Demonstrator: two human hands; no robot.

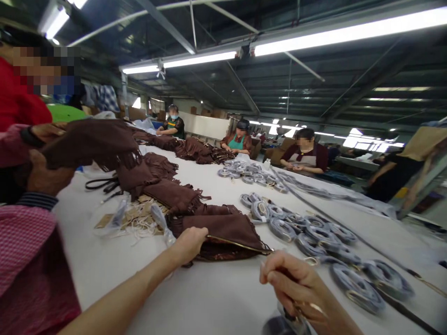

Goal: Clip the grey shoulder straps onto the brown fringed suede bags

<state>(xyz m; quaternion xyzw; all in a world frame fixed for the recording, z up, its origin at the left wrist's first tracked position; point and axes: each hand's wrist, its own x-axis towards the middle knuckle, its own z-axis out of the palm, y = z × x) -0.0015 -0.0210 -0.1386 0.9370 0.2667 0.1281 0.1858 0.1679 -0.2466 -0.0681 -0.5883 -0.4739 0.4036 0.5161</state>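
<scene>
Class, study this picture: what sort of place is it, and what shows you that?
Probably a bag factory's assembly floor: brown fringed bags piled on a long white work table, rows of coiled straps, and workers seated along it under strip lights.

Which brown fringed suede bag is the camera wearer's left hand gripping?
The nearest brown fringed suede bag, at the row's front end: the left hand grips its gold-edged opening. The others lie farther up the white table.

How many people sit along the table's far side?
3: a dark-sleeved person farthest back, one in a teal apron, one in dark red nearest. More may be hidden.
</scene>
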